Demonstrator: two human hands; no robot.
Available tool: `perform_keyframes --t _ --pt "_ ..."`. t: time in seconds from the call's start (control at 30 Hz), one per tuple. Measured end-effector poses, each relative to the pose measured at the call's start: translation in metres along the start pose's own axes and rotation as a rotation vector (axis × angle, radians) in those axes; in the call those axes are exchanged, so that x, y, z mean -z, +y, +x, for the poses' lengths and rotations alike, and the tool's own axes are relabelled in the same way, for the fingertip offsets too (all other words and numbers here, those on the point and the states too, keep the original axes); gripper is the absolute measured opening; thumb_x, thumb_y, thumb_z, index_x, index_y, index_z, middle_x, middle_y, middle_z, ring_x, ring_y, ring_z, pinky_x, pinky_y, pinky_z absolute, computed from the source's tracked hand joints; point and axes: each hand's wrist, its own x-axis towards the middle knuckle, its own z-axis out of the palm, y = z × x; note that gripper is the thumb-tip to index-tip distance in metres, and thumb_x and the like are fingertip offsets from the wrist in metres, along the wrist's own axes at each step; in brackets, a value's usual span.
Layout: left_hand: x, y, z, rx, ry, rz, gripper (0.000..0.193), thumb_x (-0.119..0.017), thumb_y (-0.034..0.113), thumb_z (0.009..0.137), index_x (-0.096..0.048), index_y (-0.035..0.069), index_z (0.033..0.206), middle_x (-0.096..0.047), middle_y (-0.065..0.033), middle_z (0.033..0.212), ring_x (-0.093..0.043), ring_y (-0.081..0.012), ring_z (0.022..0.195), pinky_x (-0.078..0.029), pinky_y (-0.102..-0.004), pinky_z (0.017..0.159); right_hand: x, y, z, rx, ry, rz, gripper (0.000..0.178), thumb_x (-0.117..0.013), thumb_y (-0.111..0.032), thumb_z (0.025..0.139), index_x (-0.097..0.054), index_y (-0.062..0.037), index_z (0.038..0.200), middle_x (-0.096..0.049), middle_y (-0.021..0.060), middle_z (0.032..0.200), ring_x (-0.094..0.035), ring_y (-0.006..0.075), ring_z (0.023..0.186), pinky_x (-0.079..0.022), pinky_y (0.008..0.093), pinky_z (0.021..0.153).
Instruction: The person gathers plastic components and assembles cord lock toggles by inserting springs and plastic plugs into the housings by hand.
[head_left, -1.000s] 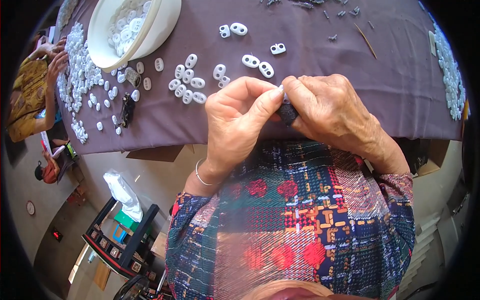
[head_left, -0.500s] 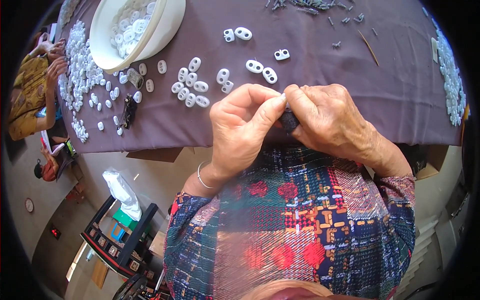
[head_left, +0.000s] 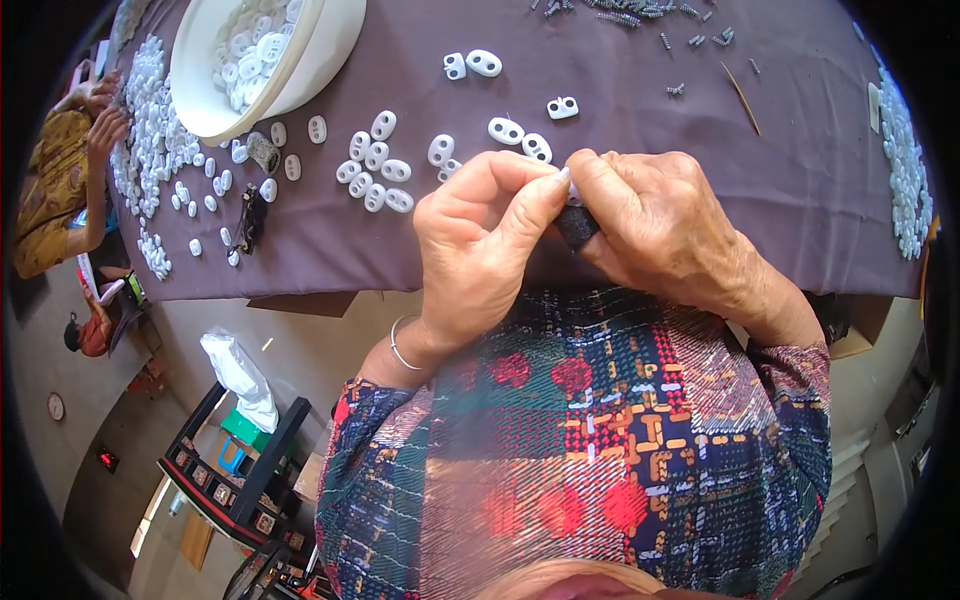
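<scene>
Co-worker's hand: a hand [head_left: 105, 132] at the far left reaches over the heap of small white plastic parts [head_left: 147, 130]; a careless sweep might scatter its outer pieces.
Tub: the white plastic tub [head_left: 338, 65] holds more white parts; an elbow knock could spill them.
Cluster: two-hole white cord stoppers [head_left: 376, 155] lie loose left of the hands; the left knuckles could nudge them out of place.
Left hand: the left hand [head_left: 470, 238] has thumb and forefinger pinched together on a small piece; a weak pinch might let it slip.
Piece: the small white piece [head_left: 573, 194] sits between both sets of fingertips, mostly hidden; uneven pressure could make it skip away.
Black wrap: a dark band [head_left: 577, 229] shows just below the piece, seemingly on a digit; its thickness may dull the feel.
Right hand: the right hand [head_left: 660, 208] is curled, its fingers closed against the piece; pushing off-line could jab the left fingertips.
Springs: small coil springs [head_left: 620, 18] lie scattered beyond; being light, they could roll if the tablecloth [head_left: 810, 190] is tugged.
</scene>
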Motion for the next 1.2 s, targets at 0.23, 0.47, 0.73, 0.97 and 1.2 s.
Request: perform_keyframes --t 0.23,0.47,0.73,0.97,1.2 --pt "0.0 0.0 0.001 -0.04 0.007 0.063 0.008 -0.058 0.004 0.086 -0.059 -0.004 0.087 -0.061 -0.0024 0.08 -0.054 -0.0056 0.072 -0.045 -0.0185 0.065 -0.002 0.001 0.0 0.018 0.005 0.022 0.019 -0.063 -0.002 0.064 -0.048 0.0009 0.076 -0.048 0.0104 0.056 -0.053 0.027 0.048 -0.042 0.0349 0.042" --pt "-0.001 -0.002 0.003 -0.024 0.027 0.03 0.009 -0.058 0.006 0.086 -0.06 -0.004 0.088 -0.061 -0.0023 0.08 -0.054 -0.0056 0.073 -0.044 -0.0186 0.065 -0.006 0.003 -0.005 -0.017 0.03 0.031 0.021 -0.064 -0.003 0.066 -0.05 0.0021 0.081 -0.05 0.0113 0.059 -0.054 0.027 0.05 -0.043 0.0345 0.044" --pt "-0.003 0.004 0.0 -0.016 0.027 0.005 0.011 -0.057 0.007 0.087 -0.06 -0.004 0.088 -0.061 -0.0036 0.079 -0.055 -0.007 0.071 -0.045 -0.0198 0.065 0.004 0.001 0.0 -0.014 0.063 0.039 0.022 -0.065 -0.003 0.068 -0.05 0.0027 0.083 -0.05 0.0107 0.059 -0.054 0.0259 0.05 -0.043 0.0332 0.044" --pt "-0.004 0.001 0.001 -0.05 0.016 0.07 0.01 -0.057 0.006 0.086 -0.06 -0.004 0.088 -0.061 -0.0034 0.079 -0.055 -0.0071 0.071 -0.046 -0.0197 0.064 0.003 0.003 -0.002 -0.003 0.03 0.021 0.024 -0.065 -0.002 0.066 -0.05 0.003 0.085 -0.048 0.0104 0.06 -0.054 0.0257 0.052 -0.042 0.0339 0.045" --pt "-0.004 -0.001 0.0 -0.023 0.023 0.078 0.009 -0.057 0.006 0.087 -0.059 -0.003 0.089 -0.061 -0.0029 0.08 -0.055 -0.0067 0.071 -0.046 -0.0194 0.065 0.001 0.005 -0.004 -0.017 -0.042 0.05 0.024 -0.062 0.001 0.066 -0.05 0.004 0.086 -0.052 0.0123 0.063 -0.056 0.028 0.055 -0.043 0.0342 0.046"
